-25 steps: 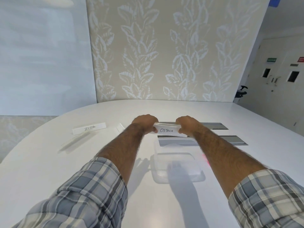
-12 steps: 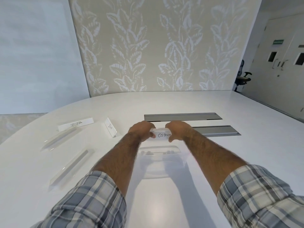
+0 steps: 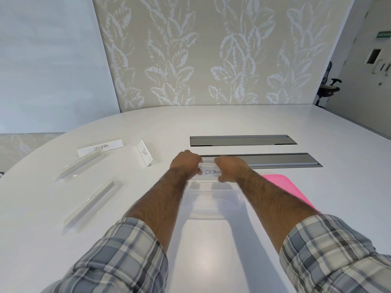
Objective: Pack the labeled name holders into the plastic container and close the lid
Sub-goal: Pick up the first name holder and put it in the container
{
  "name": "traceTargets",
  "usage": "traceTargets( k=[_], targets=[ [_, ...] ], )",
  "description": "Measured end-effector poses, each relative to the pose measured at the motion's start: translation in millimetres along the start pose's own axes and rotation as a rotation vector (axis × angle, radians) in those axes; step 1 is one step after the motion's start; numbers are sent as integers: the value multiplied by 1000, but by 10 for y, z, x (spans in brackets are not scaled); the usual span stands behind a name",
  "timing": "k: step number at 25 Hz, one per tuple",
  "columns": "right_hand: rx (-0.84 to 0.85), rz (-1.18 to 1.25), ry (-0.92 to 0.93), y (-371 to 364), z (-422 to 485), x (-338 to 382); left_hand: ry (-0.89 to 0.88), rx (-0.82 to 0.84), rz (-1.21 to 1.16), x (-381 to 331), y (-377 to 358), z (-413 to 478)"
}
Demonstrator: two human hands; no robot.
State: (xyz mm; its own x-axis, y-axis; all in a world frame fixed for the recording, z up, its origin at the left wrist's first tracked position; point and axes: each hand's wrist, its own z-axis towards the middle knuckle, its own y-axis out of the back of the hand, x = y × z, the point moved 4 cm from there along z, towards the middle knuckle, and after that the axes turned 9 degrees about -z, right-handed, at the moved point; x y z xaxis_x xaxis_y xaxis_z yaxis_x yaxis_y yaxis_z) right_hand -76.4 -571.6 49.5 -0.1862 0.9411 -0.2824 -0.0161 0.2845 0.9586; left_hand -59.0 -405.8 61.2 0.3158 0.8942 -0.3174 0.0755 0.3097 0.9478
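Note:
My left hand (image 3: 186, 164) and my right hand (image 3: 229, 169) each grip one end of the name holder labelled OSTRICH (image 3: 210, 172). I hold it just above the far rim of the clear plastic container (image 3: 213, 199), which sits between my forearms. To the left on the white table stand a holder labelled ZEBRA (image 3: 100, 147) and one labelled BEAR (image 3: 145, 153). A pink lid (image 3: 283, 187) lies flat to the right of the container, partly hidden by my right forearm.
Two clear holders without visible labels lie at the left, one (image 3: 81, 167) nearer the ZEBRA holder and one (image 3: 94, 205) closer to me. Two grey cable hatches (image 3: 243, 140) (image 3: 281, 160) are set into the table beyond my hands. An office chair (image 3: 328, 85) stands far right.
Both hands have brought the OSTRICH holder down and nearer to me, to the container's far rim. The view has tilted down, and the pink lid now shows.

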Motion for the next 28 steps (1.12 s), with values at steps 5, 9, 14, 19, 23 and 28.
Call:
traceTargets(
  k=[5,9,14,19,23,28],
  targets=[
    [58,-29,52,-139,65,26,-27,99,85,-30,-135,48],
    [118,-20,73,-247,145,4,-29,121,120,-54,-252,87],
    [137,1,78,-387,181,0,-16,146,144,-39,-407,127],
    [139,22,71,-481,196,8,-8,156,153,-25,-475,169],
    [127,33,66,-489,192,5,-16,142,227,-43,-497,175],
    [116,36,60,-463,164,-4,-9,131,275,-71,-489,163]
  ],
)
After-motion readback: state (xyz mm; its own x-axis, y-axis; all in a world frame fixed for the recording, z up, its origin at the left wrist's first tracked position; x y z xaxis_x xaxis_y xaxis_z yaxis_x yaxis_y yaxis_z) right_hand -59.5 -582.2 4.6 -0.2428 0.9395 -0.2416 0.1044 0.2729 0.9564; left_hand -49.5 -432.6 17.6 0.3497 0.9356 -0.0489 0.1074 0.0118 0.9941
